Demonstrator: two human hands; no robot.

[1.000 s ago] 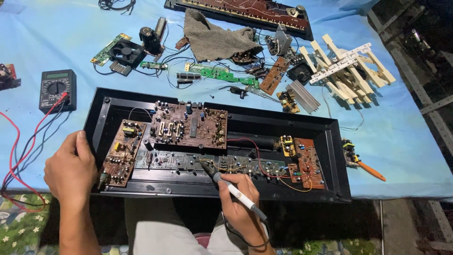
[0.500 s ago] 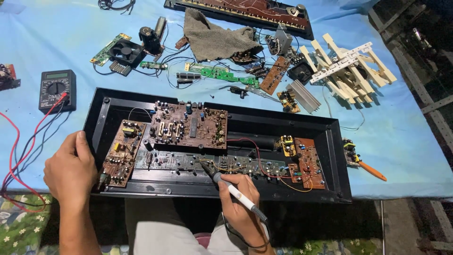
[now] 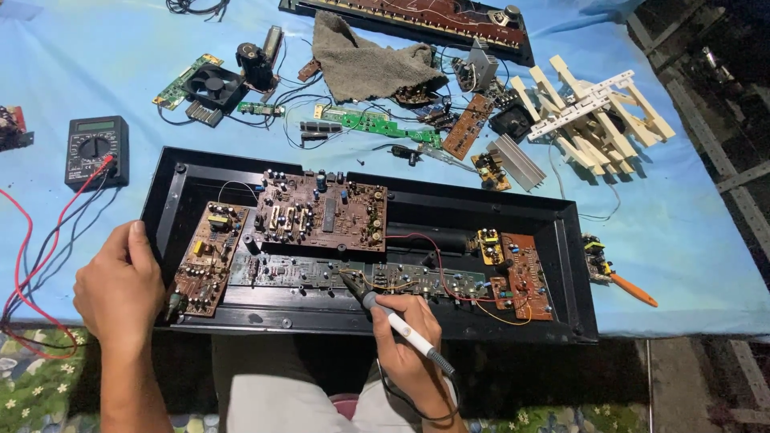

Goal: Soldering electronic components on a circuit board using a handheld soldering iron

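Note:
A long black open case lies on the blue table and holds several brown circuit boards. My right hand grips a soldering iron with a white and black handle. Its tip touches the long board along the case's near side. My left hand rests on the case's near left corner, fingers curled over the edge beside a small brown board. A larger brown board sits in the middle of the case. Red and yellow wires run to a board on the right.
A black multimeter with red and black leads sits to the left. Behind the case lie a fan, a grey rag, a green board, white keyboard keys and another black housing. An orange-handled tool lies at right.

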